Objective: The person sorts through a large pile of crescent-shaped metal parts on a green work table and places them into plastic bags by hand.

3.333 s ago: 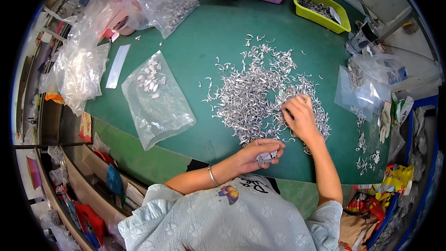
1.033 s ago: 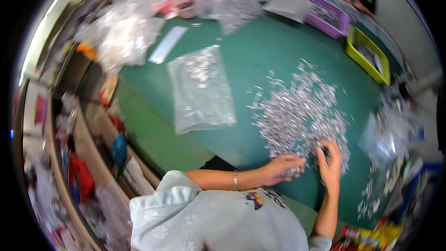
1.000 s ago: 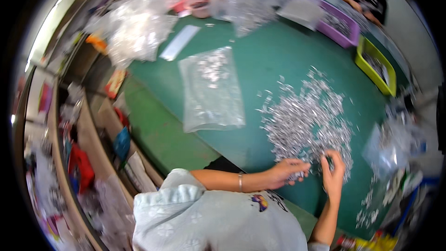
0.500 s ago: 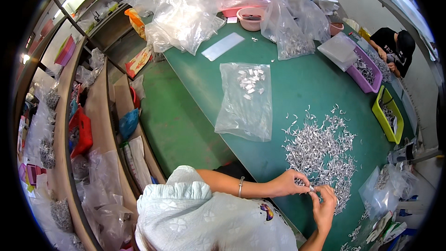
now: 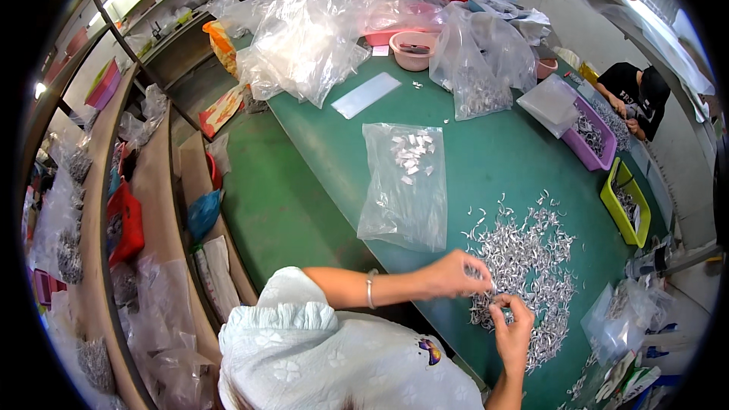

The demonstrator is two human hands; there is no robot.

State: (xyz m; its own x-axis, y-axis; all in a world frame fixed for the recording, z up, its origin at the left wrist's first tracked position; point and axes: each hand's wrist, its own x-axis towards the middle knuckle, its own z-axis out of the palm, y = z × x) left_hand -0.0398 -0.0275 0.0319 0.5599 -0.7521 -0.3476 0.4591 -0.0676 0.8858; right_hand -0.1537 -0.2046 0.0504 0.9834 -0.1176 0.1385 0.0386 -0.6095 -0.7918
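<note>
A spread heap of small curved silver metal pieces [image 5: 535, 258] lies on the green table, and both my hands are over its near left edge. My left hand [image 5: 458, 273] is closed in a pinch, with a small silver glint at its fingertips; the piece itself is too small and blurred to make out. Just below and to the right, my right hand [image 5: 514, 326] has thumb and index finger curled toward each other. Whatever lies between them is hidden. The fingertips of the two hands are a short gap apart.
Beyond my left hand lies a clear plastic bag [image 5: 402, 209] with small white pieces on it. A purple basket [image 5: 585, 148] and a lime-green basket [image 5: 626, 205] stand at the right edge. Bulging plastic bags [image 5: 304, 45] crowd the far end. A person [image 5: 638, 95] works at far right.
My hands have drawn apart from touching fingertips. The left has moved up and left, the right slightly left. The view has also shifted a little.
</note>
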